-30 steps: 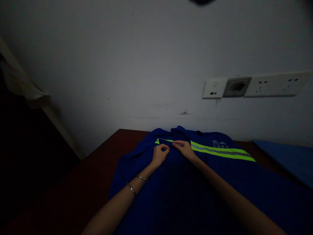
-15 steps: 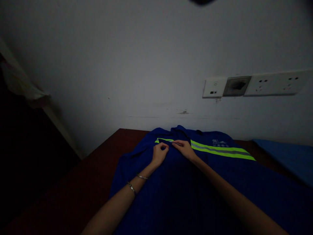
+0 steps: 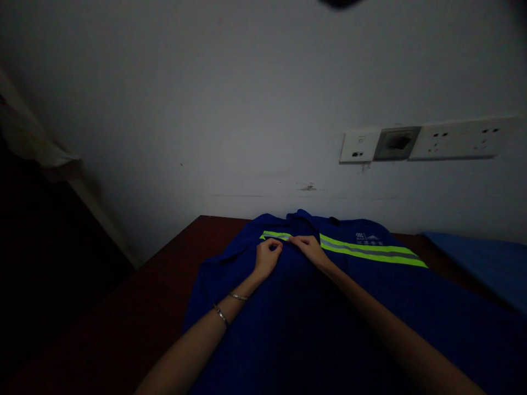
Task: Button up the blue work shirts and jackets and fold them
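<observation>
A dark blue work jacket point(image 3: 370, 296) with a yellow-green and grey reflective band point(image 3: 374, 252) lies spread out in front of me. My left hand point(image 3: 267, 257) pinches the jacket's cloth just below the left stretch of the band, thumb and forefinger together. Close beside it, my right hand point(image 3: 309, 248) has its fingers pressed together on the cloth at the end of that stretch. The fingertips hide what small part of the jacket they grip. White printing point(image 3: 368, 239) shows on the jacket's upper right.
The jacket rests on a dark red-brown table point(image 3: 173, 258) against a grey wall point(image 3: 185, 99). A lighter blue cloth point(image 3: 481, 260) lies at the right. Wall sockets point(image 3: 448, 140) are above it. Pale fabric point(image 3: 37, 142) hangs at the far left.
The flap of cloth over the left stretch of band has come down, so more of the band shows. Both hands keep nearly the same place.
</observation>
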### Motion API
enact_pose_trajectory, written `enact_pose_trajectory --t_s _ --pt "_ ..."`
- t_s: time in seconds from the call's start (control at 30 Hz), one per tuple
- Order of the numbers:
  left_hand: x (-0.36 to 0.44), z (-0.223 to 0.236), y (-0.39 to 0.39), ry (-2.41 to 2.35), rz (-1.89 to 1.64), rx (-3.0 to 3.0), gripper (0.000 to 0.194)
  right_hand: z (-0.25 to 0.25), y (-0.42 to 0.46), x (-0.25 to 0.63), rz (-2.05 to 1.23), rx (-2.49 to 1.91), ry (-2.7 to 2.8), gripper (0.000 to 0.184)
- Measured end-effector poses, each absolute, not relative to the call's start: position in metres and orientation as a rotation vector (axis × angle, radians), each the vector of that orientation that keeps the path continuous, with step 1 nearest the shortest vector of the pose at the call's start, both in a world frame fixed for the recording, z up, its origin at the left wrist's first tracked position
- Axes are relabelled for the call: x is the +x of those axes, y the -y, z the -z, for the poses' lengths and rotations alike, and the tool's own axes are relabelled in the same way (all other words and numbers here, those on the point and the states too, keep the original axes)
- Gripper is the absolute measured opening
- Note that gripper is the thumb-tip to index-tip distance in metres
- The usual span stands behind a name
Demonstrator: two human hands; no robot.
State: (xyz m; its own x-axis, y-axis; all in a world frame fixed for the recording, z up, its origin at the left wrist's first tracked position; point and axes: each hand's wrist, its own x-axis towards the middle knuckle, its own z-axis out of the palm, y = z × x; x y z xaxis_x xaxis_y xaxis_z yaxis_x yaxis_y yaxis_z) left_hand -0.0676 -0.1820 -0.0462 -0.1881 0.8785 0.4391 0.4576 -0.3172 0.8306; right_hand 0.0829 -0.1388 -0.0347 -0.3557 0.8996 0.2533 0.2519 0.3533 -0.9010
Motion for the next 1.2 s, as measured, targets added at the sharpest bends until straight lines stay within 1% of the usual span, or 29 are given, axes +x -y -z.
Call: enact_pose_trajectory --t_s 0.07,0.17,0.4,0.47,0.67,0.97,1.2 --pt "-0.068 0.046 0.181 -1.540 -1.515 1.693 0.011 0.033 0.136 0.083 -1.022 -1.065 1.817 0.037" --pt "-0.069 0.048 0.180 -1.518 -1.521 1.690 0.011 0.034 0.130 0.081 -1.035 -1.073 1.799 0.034" --pt "-0.069 0.050 0.178 -1.502 -1.545 1.690 0.012 0.047 0.116 0.076 -1.187 -0.942 1.690 0.029" --pt "-0.069 0.049 0.178 -1.500 -1.551 1.698 0.012 0.050 0.115 0.075 -1.180 -0.901 1.692 0.028" --pt "-0.069 0.049 0.179 -1.493 -1.556 1.693 0.012 0.051 0.117 0.073 -1.000 -0.826 1.801 0.024" --pt "-0.069 0.055 0.176 -1.475 -1.575 1.659 0.011 0.046 0.122 0.076 -0.823 -0.811 1.979 0.027" --pt "-0.070 0.057 0.175 -1.425 -1.579 1.628 0.011 0.039 0.126 0.079 -0.532 -0.778 2.089 0.024"
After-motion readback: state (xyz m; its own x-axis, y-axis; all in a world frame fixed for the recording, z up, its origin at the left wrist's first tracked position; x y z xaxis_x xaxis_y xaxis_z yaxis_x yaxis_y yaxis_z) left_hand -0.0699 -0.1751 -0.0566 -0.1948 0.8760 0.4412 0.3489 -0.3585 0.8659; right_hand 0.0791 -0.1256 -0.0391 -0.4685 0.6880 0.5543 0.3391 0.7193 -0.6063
